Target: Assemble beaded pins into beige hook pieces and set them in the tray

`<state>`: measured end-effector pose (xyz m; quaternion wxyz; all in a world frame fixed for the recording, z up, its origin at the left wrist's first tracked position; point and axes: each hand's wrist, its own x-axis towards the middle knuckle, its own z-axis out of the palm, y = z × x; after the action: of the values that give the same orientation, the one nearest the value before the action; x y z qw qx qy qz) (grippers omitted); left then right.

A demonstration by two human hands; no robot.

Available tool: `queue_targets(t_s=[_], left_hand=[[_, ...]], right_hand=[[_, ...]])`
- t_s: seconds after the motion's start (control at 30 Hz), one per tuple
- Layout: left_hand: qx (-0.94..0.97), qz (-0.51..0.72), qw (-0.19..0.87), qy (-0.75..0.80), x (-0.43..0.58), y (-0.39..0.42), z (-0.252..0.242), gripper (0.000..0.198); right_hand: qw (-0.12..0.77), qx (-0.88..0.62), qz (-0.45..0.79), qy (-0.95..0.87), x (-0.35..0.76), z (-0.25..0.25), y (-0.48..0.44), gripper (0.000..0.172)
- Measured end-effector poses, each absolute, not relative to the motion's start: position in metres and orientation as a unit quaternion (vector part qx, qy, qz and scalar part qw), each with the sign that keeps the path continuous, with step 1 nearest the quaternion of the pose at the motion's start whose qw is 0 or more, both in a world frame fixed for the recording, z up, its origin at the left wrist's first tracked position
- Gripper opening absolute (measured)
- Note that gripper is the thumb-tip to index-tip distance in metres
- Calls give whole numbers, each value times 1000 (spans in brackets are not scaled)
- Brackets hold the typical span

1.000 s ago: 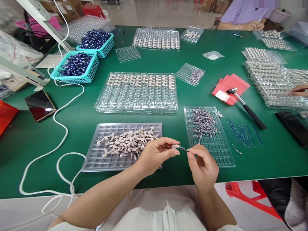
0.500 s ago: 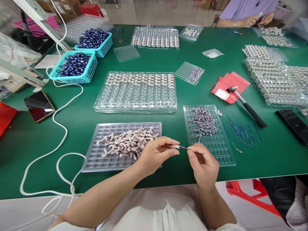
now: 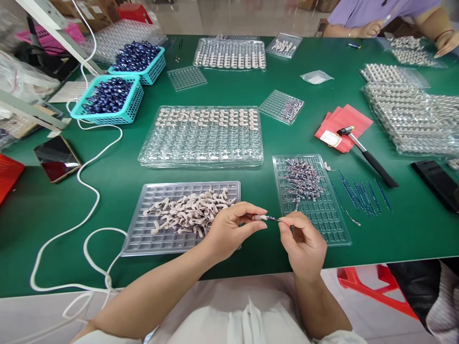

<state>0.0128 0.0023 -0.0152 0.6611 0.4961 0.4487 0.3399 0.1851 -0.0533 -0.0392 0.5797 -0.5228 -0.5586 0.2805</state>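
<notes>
Co-worker's hand (image 3: 447, 44) swings out beside the small white pieces (image 3: 414, 58)

Over the green desk (image 3: 229, 91), little shifts up close: left hand (image 3: 233, 227) pinching a small off-white plastic casing (image 3: 258, 217), right hand (image 3: 304, 243) pinching a thin dark wired strand (image 3: 272, 219) that seems to run from its end. That casing hangs between the grey plastic tray (image 3: 143, 241) and the clear plastic tray (image 3: 335, 231). Now the danger: a hard tug could snap the strand, a slanted push could kink it, a slack left pinch could drop the casing.

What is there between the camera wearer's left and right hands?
The head view shows a pale piece in the left hand and thin dark wiring running to the right hand.
</notes>
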Motion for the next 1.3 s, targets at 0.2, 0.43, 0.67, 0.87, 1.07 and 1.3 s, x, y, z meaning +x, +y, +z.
queue_targets(t_s=[0.2,0.43,0.67,0.87,1.07,1.3], left_hand=[[609,369,557,427,13,1,-15,19],[719,397,418,389,13,1,-17,18],[757,391,359,381,12,2,-19,18],[747,363,386,401,9,3,-18,18],[754,355,384,397,9,3,-19,19],[770,347,362,395,8,0,-20,22]], right_hand=[[563,-522,250,-590,184,-38,-52,25],[511,-538,241,-626,184,-34,-50,21],[478,-539,245,-649,187,-30,-49,20],[463,-530,243,-668,191,-29,-49,23],[453,-519,237,-685,191,-27,-50,25],[443,-523,242,-687,191,-27,-49,23]])
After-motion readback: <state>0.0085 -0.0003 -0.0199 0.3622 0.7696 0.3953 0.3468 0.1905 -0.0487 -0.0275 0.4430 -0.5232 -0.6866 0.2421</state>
